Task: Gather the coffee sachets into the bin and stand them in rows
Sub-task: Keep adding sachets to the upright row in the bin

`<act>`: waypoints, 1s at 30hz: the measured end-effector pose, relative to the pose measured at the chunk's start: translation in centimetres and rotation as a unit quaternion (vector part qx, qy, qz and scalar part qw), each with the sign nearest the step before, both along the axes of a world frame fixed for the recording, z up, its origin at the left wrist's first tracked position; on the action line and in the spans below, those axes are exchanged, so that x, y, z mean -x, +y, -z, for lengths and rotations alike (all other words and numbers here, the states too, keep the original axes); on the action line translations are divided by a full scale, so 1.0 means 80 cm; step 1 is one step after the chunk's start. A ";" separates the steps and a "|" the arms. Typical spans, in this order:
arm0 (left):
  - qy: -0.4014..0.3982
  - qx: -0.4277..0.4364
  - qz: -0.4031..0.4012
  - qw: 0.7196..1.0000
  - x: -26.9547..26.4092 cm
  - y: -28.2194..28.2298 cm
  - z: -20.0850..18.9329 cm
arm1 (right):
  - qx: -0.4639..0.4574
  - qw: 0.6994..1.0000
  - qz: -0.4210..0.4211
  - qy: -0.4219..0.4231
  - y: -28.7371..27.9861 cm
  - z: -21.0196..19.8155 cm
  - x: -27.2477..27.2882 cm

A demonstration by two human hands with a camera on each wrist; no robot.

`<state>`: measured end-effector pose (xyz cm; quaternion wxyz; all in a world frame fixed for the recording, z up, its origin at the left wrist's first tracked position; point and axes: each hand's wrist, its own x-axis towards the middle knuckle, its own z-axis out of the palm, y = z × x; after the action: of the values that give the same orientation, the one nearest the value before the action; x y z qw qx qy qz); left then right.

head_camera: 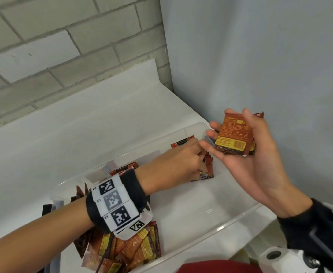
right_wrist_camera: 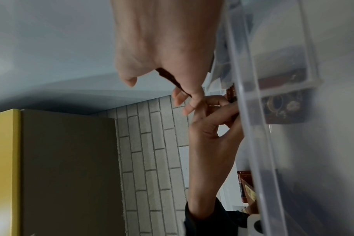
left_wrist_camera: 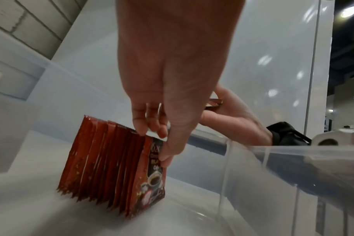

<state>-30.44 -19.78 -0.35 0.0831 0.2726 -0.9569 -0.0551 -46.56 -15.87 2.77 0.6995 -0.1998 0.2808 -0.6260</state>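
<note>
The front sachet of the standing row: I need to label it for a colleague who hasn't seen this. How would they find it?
Inside the clear plastic bin, a row of red coffee sachets stands upright. The front sachet is pinched by the left hand; it alone shows its printed coffee-cup face.

A white desk [head_camera: 86, 123] stretched beyond the hands, a pale brick wall [head_camera: 43, 46] behind it; a yellow panel [right_wrist_camera: 4, 167] stood off left

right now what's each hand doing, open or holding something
Left hand: fingers pinch the front sachet of the standing row in the bin.
Right hand: fingers curled round a stack of sachets, held above the bin.
</note>
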 end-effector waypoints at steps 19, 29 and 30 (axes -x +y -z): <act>0.249 -0.244 -0.197 0.917 -0.035 -0.016 -0.062 | 0.021 0.995 -0.090 0.047 0.000 0.001 -0.001; 0.337 -0.284 -0.181 0.879 -0.028 -0.009 -0.062 | 0.013 0.985 -0.105 0.140 -0.002 0.010 -0.002; 0.349 -0.296 -0.180 0.871 -0.027 -0.007 -0.063 | 0.017 0.983 -0.111 0.148 -0.003 0.011 -0.003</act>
<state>-28.27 -20.38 4.66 0.3353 0.4153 -0.7388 -0.4114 -46.32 -16.08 1.91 0.7118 -0.3319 0.3462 -0.5131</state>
